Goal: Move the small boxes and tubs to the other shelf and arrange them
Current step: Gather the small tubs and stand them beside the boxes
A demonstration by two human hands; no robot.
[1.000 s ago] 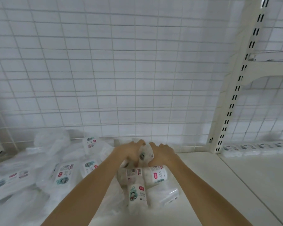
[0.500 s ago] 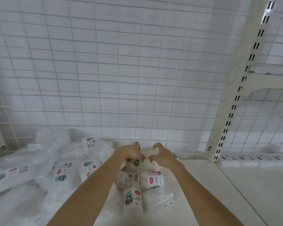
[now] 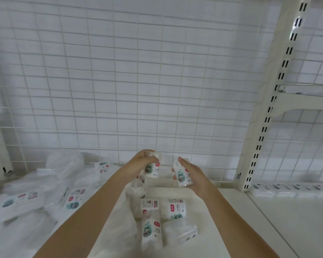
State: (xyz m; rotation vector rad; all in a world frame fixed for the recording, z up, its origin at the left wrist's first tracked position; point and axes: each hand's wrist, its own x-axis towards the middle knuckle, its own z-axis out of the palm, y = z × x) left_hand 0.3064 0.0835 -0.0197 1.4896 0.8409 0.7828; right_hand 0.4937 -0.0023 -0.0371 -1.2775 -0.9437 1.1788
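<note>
Head view, from the left: a heap of clear plastic bags (image 3: 22, 216) holding flat labelled packs (image 3: 20, 199) lies on the cream shelf (image 3: 209, 239), with one small labelled tub (image 3: 103, 167) near the wire-grid back panel (image 3: 138, 81). The left hand (image 3: 141, 162) is raised above the shelf, its fingers curled round a small white tub (image 3: 153, 167), held upright. Just beside it, apart, the right hand (image 3: 193, 176) grips a second tub (image 3: 182, 175), slightly tilted, thumb on its top edge. Below the hands, four more tubs (image 3: 172, 208) lie on their sides on the shelf in a loose cluster, next to a crumpled clear bag (image 3: 136, 189). Right of the slotted upright post (image 3: 265, 118), the neighbouring shelf (image 3: 296, 220) carries a row of flat packs (image 3: 291, 189) along its back edge.
</note>
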